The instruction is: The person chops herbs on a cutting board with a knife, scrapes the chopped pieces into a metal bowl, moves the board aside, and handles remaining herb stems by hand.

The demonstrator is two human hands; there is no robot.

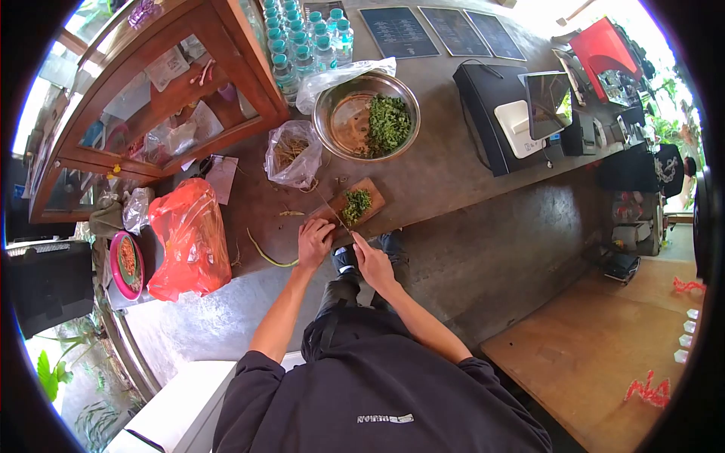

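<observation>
- Two bare hands work close together at the near edge of the counter (430,177), probably so that both can reach the board without stretching.
- The right hand (372,263) has its fingers wrapped around the handle of a knife (340,220); the blade slants away over the board, with the left hand just beside it, a grip that seems meant for steering the cut.
- The left hand (314,241) has bent fingers at the board's near left end, perhaps tucked to stay clear of the edge; whether they pinch anything, I cannot tell.
- The wooden board (372,190) lies at an angle on the counter, carrying a small heap of chopped greens (356,204) on the right side of the blade, likely so the pieces stay off the left hand's side.
- Beyond it stands a metal bowl (344,127) with more cut greens (389,124) in its right part, near enough, I judge, for easy filling.
- A clear plastic bag (290,157) of brownish scraps sits left of the bowl, apparently keeping waste apart.
- One long green stalk (263,256) lies loose on the counter, left of the left hand.
</observation>
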